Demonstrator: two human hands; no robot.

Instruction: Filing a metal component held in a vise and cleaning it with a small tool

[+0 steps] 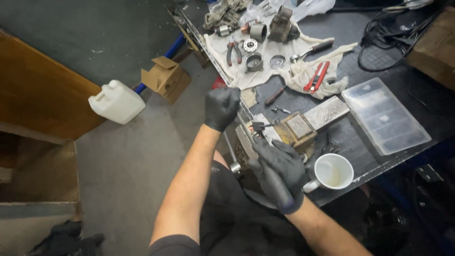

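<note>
**Both gloved hands at bench vise**

Left hand (pixel 221 107), black glove, clenched to a fist just left of vise (pixel 294 130), above bench edge. Whether anything sits inside fist: can't tell. Right hand (pixel 279 166), black glove too, fingers wrapped round dark handle of a tool (pixel 276 186); handle end points down toward body, working end hidden near vise jaws. Small dark part (pixel 259 126) w/ thin metal pin clamped at vise's near jaw, between the two hands, at front-left corner of bench (pixel 365 137).

White mug (pixel 332 173) just right of right hand, near bench edge. Clear plastic compartment box (pixel 385 116) further right. Behind vise: white cloth (pixel 284 66) w/ motor parts, pliers (pixel 233 51), red cutter (pixel 316 76), screwdriver (pixel 276 95) beside cloth. On floor, left: white jerrycan (pixel 116 101), open cardboard box (pixel 167 78).
</note>
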